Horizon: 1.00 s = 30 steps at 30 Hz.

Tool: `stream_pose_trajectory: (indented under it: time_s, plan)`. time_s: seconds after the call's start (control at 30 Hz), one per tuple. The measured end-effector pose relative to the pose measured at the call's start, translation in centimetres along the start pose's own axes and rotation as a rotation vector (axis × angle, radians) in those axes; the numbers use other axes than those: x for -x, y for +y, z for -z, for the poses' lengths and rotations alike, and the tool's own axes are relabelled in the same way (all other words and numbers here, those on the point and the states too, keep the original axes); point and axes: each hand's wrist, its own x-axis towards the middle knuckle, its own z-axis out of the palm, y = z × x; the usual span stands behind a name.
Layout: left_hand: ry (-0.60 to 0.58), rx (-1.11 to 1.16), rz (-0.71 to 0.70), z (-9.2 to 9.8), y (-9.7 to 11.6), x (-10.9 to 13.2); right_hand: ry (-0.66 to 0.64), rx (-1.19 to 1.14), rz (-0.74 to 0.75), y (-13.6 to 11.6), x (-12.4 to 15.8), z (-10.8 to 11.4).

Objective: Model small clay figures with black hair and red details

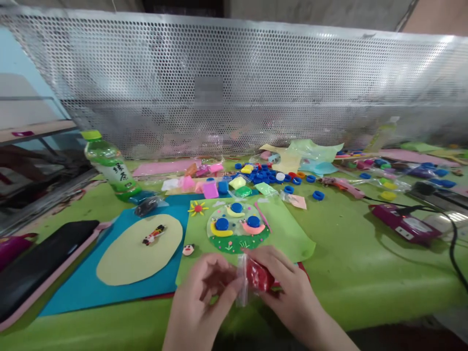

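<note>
Between my hands is a small clear zip bag with red modelling clay inside. My left hand pinches its zip edge, while my right hand grips the filled part. Just beyond them lies a green sheet bearing a round snail picture, with blue bottle caps as shells. A yellow flower with a red centre sits at the sheet's upper left. Near its left edge is a small pink and black clay face.
To the left, a blue sheet carries a cream oval with a small figurine. A phone and green tea bottle stand further left. Blue caps and clay packets lie behind; a purple glue gun-like device is at right.
</note>
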Motion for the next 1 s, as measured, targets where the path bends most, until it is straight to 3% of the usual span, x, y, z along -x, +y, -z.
stream_pose_trajectory:
  time_s: [0.13, 0.43, 0.8, 0.9, 1.0]
  plan:
    - [0.041, -0.097, -0.02, 1.2, -0.4, 0.4, 0.012, 0.073, 0.083, -0.1, 0.5, -0.2]
    - [-0.009, -0.308, -0.364, 2.6, -1.7, 1.0, -0.031, 0.098, 0.123, -1.1, 0.6, -0.5]
    - [0.069, -0.521, -0.463, 1.4, -2.5, 1.4, -0.011, 0.223, 0.118, -1.5, 0.9, -0.2]
    - [0.038, -0.547, -0.546, 1.2, -2.1, 1.3, -0.025, 0.241, 0.169, -1.4, 1.1, -0.1]
    - [0.008, -0.515, -0.529, 0.8, -1.8, 1.2, -0.025, 0.258, 0.209, -1.1, 1.5, 0.0]
